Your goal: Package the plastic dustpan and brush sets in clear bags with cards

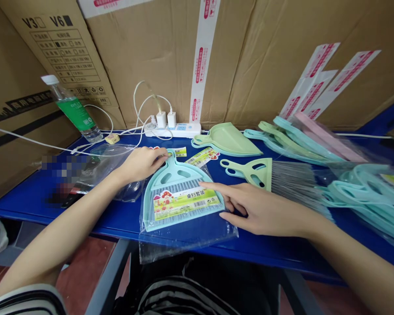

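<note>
Left fingers (160,154) pinched the handle (171,160) of the light-blue plastic dustpan (175,169); right fingers (214,187), loosely open, touched its colourful printed label (180,202). Pan lay on blue worktop (262,247); overhanging clear plastic bag (160,249) could snag, dragging it.

Reaching forward and inward with bare left arm (82,227) and right arm (351,249). Curling the fingers of the left hand (142,164), pinching between thumb and forefinger. Holding the right hand (256,208) nearer the body, stretching forefinger and thumb out leftward, spreading them apart, bending the other fingers between.
</note>
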Demonstrator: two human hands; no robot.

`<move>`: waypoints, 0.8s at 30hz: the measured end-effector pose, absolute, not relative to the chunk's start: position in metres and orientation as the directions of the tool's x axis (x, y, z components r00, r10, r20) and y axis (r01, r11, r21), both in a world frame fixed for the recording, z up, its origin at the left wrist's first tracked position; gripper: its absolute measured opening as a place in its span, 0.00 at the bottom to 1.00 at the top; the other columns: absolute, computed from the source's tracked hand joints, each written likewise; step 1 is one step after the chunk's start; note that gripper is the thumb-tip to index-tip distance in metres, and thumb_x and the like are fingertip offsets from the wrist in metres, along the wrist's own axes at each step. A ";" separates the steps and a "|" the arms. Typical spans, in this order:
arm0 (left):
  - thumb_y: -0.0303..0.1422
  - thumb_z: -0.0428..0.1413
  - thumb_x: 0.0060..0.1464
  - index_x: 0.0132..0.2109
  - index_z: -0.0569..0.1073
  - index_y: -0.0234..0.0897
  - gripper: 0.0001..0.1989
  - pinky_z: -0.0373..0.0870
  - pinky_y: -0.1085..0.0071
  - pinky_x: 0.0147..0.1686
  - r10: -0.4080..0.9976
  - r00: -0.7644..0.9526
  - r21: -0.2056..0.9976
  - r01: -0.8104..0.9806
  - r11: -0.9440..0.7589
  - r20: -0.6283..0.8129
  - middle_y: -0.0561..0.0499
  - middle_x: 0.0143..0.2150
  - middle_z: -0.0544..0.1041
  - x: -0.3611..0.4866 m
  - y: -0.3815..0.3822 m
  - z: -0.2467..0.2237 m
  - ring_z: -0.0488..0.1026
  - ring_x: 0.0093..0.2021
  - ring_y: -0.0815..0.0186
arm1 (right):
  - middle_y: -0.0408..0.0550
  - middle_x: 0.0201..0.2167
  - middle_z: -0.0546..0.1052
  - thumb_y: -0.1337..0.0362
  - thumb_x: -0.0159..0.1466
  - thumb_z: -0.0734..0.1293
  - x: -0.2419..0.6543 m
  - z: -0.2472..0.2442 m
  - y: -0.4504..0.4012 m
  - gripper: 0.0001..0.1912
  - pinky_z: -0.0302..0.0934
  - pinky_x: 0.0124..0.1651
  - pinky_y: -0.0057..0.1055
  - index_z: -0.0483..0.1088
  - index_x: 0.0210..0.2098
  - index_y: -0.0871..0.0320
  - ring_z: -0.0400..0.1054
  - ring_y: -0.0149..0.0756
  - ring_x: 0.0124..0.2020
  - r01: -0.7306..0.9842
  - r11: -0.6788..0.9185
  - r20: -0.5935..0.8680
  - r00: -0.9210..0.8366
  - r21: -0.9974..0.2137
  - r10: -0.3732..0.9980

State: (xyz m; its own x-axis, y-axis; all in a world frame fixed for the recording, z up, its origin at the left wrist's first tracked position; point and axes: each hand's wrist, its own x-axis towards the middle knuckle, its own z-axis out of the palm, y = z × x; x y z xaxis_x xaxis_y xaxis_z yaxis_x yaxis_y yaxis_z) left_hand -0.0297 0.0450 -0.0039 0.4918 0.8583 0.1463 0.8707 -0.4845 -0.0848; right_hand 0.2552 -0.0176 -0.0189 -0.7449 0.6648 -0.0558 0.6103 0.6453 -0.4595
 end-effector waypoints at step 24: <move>0.36 0.39 0.65 0.52 0.71 0.38 0.19 0.68 0.68 0.34 0.846 0.478 0.162 0.839 -0.519 0.236 0.48 0.39 0.82 -0.026 0.046 -0.012 0.78 0.35 0.62 | 0.41 0.26 0.71 0.71 0.61 0.59 0.260 -0.015 -0.020 0.35 0.56 0.32 0.29 0.55 0.69 0.59 0.64 0.33 0.27 0.647 0.619 -0.084 -0.719 -0.446 0.690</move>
